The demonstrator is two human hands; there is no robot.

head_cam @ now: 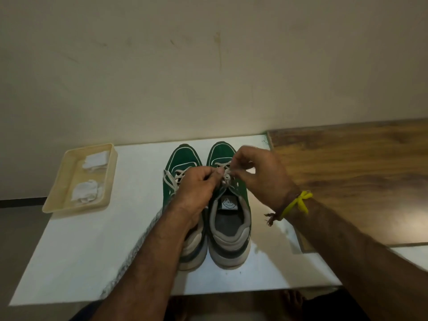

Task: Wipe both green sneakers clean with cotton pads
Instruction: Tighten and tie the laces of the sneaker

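Two green sneakers stand side by side on the white table [76,246], toes pointing away from me. The left sneaker [183,158] is partly hidden under my left forearm. Over the right sneaker [220,151] both my hands work at its white laces [225,179]. My left hand [199,186] pinches a lace end from the left. My right hand [259,172] pinches the lace from the right, fingers curled. Cotton pads [96,161] and a second clump of them [86,192] lie in a cream tray [58,181] at the table's left.
A wooden surface [359,172] adjoins the table on the right. A plain wall rises right behind the shoes. The tray overhangs the table's left edge. A yellow thread band [298,202] circles my right wrist. Feet show below the table's near edge.
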